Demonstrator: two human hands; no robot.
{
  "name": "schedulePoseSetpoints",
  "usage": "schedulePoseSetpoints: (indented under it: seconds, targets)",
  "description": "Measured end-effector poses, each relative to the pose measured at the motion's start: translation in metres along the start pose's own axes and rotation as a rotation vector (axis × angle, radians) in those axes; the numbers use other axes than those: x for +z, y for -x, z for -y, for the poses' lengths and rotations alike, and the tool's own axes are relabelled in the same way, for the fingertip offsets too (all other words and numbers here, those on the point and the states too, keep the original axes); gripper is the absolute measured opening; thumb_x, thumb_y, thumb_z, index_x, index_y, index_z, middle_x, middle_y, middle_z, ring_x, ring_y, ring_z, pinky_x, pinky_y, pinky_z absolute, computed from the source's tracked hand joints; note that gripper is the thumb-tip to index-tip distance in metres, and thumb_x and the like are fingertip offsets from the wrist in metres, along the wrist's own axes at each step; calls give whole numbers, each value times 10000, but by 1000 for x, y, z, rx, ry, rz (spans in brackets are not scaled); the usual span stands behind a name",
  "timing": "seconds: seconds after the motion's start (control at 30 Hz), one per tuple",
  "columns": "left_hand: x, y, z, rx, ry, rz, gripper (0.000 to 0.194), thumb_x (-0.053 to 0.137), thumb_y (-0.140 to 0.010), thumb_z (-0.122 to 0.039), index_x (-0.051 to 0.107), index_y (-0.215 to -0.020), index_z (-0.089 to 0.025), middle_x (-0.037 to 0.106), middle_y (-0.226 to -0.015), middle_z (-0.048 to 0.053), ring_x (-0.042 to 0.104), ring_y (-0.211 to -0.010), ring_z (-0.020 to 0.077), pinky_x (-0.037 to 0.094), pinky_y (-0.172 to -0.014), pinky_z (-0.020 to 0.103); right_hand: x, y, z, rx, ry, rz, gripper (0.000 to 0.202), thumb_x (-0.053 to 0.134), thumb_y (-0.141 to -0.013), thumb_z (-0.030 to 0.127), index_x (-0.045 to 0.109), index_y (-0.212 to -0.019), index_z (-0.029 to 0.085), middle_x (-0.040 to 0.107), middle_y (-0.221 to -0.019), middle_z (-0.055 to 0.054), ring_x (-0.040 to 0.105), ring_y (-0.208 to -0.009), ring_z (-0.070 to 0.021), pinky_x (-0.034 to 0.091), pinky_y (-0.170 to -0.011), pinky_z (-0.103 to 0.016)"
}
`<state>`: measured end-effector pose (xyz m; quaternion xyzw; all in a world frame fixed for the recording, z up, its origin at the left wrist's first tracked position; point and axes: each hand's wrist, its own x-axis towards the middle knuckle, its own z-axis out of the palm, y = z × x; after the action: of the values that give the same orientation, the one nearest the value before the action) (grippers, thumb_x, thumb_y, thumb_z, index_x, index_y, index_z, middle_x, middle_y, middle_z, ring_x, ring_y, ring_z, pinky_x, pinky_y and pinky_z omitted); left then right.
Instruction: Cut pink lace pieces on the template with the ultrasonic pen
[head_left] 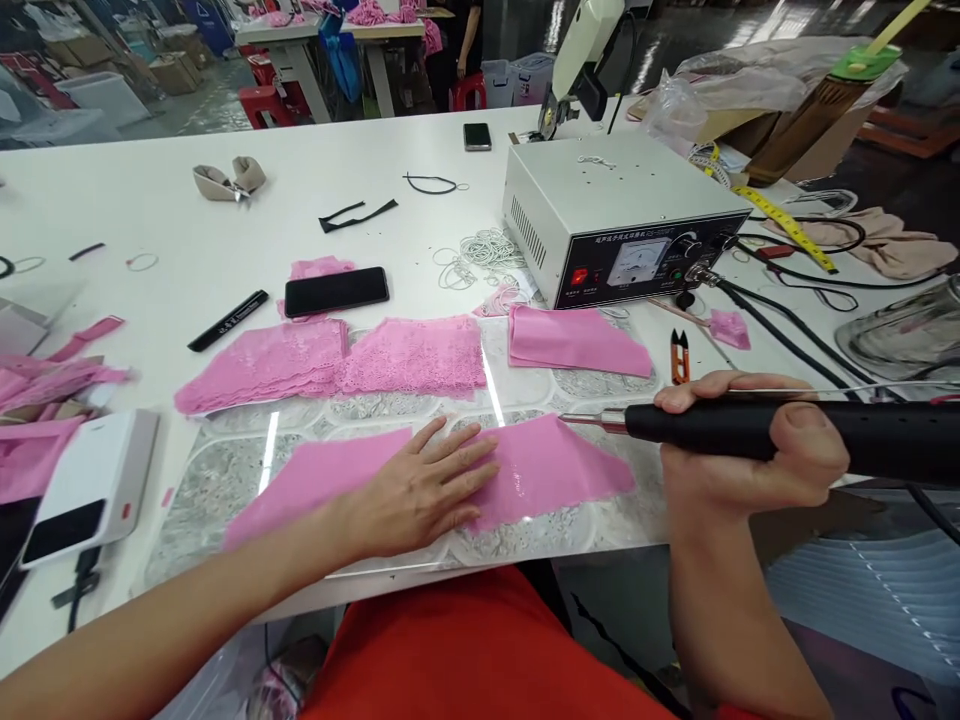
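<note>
While the right pink panel (pixel 559 468) lies on the patterned mat (pixel 202 485), long axis left-to-right, I log left hand (pixel 435 485) nearer: spread on its left end, grasping nothing. Right hand (pixel 739 480), off its right end, grips black handpiece (pixel 727 430); tip at far edge, contact unclear.

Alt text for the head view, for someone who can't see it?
A person's left hand rests spread on pink fabric while the right hand grips a black-handled tool, its metal tip near the fabric's far edge. Beyond lie more pink pieces and a grey control box.
</note>
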<state>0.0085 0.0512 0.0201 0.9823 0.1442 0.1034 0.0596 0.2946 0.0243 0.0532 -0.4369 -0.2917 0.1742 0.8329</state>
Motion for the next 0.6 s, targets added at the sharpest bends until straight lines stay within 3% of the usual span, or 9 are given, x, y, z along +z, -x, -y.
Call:
schedulePoseSetpoints:
  seconds: [0.3,0.47,0.53,0.6]
  targets:
    - [4,6,0,-27,-13,-10,430,419,-1051,-373,521,-1412,-163,521,-1486,103,385,-1454,309,254,-1224,565,3,0,-5,10,0,16,156,497,-582,357,608,-601,248,496,-532,9,462,-403,-156,393,-368,-328]
    - [-3,9,6,-97,27,3,392,368,-1062,-277,539,-1398,-168,522,-1486,100,408,-1443,282,294,-1212,532,2,2,3,29,-13,-80,186,464,-558,362,590,-577,227,479,-506,0,456,-397,-166,334,-353,-313]
    - [-5,10,6,-125,42,4,393,352,-1066,-286,567,-1368,-158,524,-1483,107,414,-1439,281,309,-1204,524,-5,8,8,38,-44,-13,227,482,-569,386,628,-610,217,508,-537,-9,470,-432,-177,337,-366,-322]
    - [-4,10,5,-143,66,7,398,355,-1067,-323,587,-1344,-156,523,-1485,111,409,-1442,280,304,-1203,526,-14,18,13,99,-71,140,262,568,-583,434,672,-674,211,549,-604,-14,490,-477,-185,386,-411,-362]
